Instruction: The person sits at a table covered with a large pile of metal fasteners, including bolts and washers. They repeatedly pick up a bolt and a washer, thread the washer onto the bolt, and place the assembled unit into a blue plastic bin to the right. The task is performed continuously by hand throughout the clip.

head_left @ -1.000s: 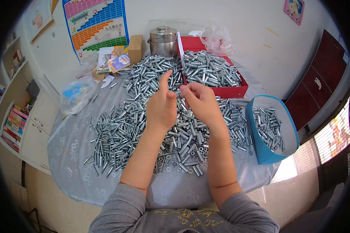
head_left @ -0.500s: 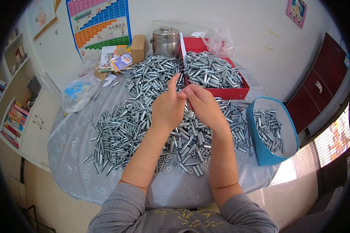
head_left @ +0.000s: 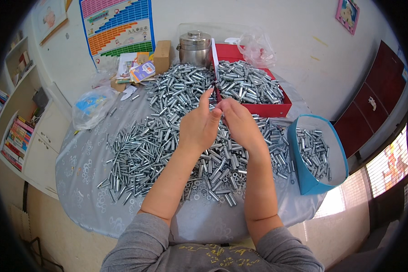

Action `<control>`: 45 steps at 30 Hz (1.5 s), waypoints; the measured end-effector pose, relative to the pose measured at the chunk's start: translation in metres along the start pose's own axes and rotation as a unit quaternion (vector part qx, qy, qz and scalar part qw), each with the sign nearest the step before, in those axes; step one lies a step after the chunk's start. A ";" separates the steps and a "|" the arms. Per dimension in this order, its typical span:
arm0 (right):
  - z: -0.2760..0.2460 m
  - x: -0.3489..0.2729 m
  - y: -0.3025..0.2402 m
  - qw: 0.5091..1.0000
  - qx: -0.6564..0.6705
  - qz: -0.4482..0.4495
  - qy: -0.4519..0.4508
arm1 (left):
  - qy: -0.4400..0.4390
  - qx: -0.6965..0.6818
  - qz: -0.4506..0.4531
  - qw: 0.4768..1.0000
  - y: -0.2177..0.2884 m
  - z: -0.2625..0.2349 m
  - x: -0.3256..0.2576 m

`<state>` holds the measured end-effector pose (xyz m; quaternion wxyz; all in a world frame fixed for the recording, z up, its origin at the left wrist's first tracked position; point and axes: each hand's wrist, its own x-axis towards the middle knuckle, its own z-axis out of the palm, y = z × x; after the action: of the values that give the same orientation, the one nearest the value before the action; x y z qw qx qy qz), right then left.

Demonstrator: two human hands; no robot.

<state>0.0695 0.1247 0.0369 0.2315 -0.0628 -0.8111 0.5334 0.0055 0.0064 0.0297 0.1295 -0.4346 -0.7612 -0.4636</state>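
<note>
Head view: left hand (head_left: pixel 198 127) and right hand (head_left: pixel 239 123) touching above a big heap of silver metal pins (head_left: pixel 158 140) on the counter (head_left: pixel 86 177). Fingers pinched together on something tiny, too small to tell. Red tray (head_left: pixel 267 109) behind, blue tub (head_left: pixel 303 181) at right, steel pot (head_left: pixel 195 47) far back.

One view only, from a fisheye camera worn on the person's head, looking steeply down and forward over the bench (head_left: pixel 81 181). It sits close: the forearms enter from the lower edge and the hands (head_left: pixel 220 124) meet near the picture's middle. The top of the frame reaches the wall (head_left: pixel 294 41) behind the bench; a shelf (head_left: pixel 13 122) curves along the left rim, a red cabinet (head_left: pixel 376 99) along the right. Straight edges bow toward the dark round border.
</note>
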 end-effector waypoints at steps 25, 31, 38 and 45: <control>0.003 0.008 0.020 0.999 -0.033 -0.014 -0.025 | -0.008 0.061 -0.044 0.997 -0.010 0.013 0.001; 0.003 0.008 0.017 0.996 -0.075 0.031 0.042 | -0.023 0.048 -0.068 0.996 -0.012 0.010 0.001; 0.001 0.018 0.029 0.995 -0.087 0.051 0.015 | -0.027 0.069 -0.088 0.993 -0.017 0.013 0.003; 0.002 0.021 0.043 0.996 -0.067 -0.017 0.055 | -0.040 0.056 -0.095 0.993 -0.014 0.010 0.002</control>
<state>0.0436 0.1480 0.0046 0.2801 -0.0942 -0.8321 0.4694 -0.0051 0.0128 0.0173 0.0783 -0.3708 -0.8286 -0.4122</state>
